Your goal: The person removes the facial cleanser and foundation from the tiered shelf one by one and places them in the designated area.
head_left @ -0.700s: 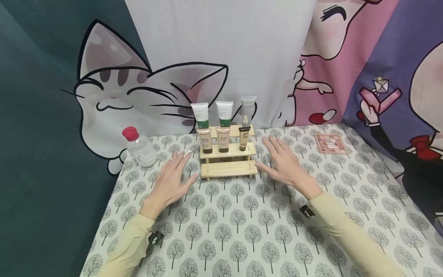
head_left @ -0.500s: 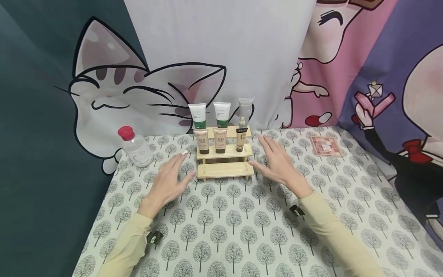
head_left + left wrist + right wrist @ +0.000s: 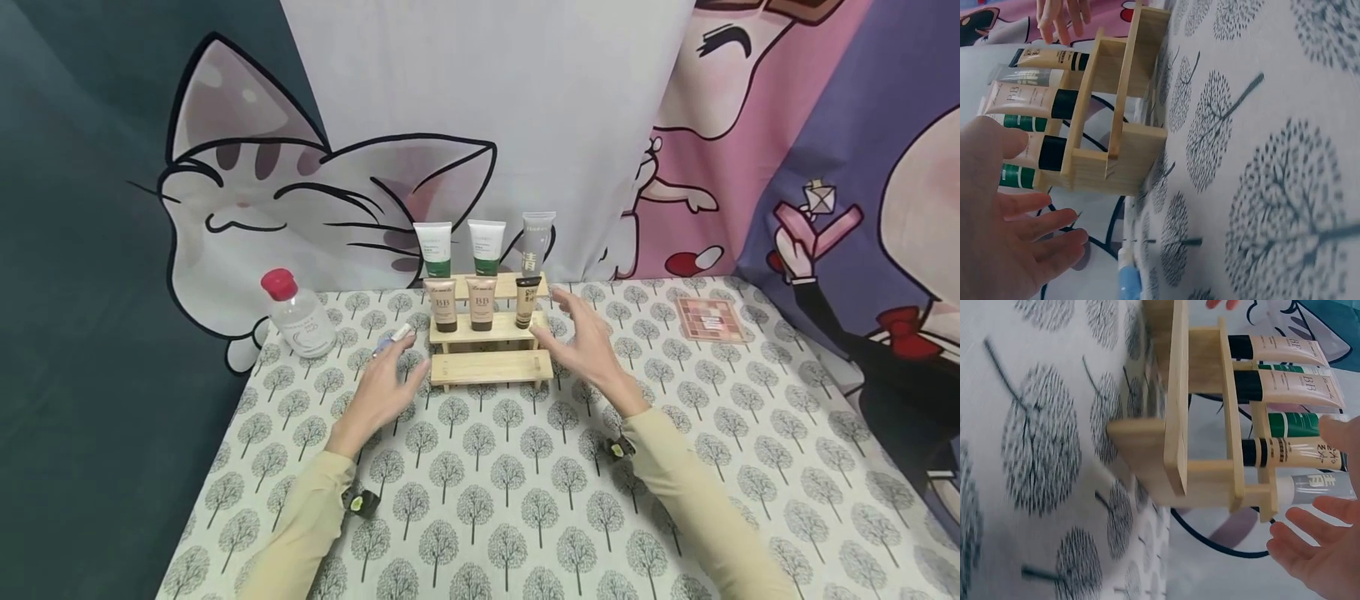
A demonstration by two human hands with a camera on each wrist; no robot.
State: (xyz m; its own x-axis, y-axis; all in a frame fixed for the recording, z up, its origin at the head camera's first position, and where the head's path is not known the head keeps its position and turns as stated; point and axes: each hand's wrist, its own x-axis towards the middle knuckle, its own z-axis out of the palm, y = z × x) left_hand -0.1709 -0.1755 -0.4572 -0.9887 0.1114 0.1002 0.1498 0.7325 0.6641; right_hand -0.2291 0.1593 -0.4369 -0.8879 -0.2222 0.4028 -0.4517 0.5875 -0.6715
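Observation:
A three-step wooden rack (image 3: 491, 367) stands between my two hands. On its top step are two white-and-green tubes (image 3: 433, 248) and a grey tube (image 3: 536, 242). The middle step bears two beige BB cream tubes (image 3: 482, 302) and a small gold tube with a dark end (image 3: 527, 300). My left hand (image 3: 378, 392) is at the rack's left side, fingers spread and slightly bent, holding nothing. Beyond its fingertips lies a small white-and-blue tube (image 3: 393, 338), partly hidden. My right hand (image 3: 588, 346) is by the rack's right side, thumb near the gold tube, palm facing inward and holding nothing.
A clear bottle with a red cap (image 3: 300, 318) stands at the back left. At the back right lies a pink makeup palette (image 3: 712, 319). A cloth with tree prints (image 3: 510, 500) covers the table, and a cartoon curtain (image 3: 480, 100) hangs behind it.
My right hand has moved left, closer to the rack. My left hand's fingers have bent a little and lowered, uncovering more of the white-and-blue tube. The tubes on the rack have stayed put.

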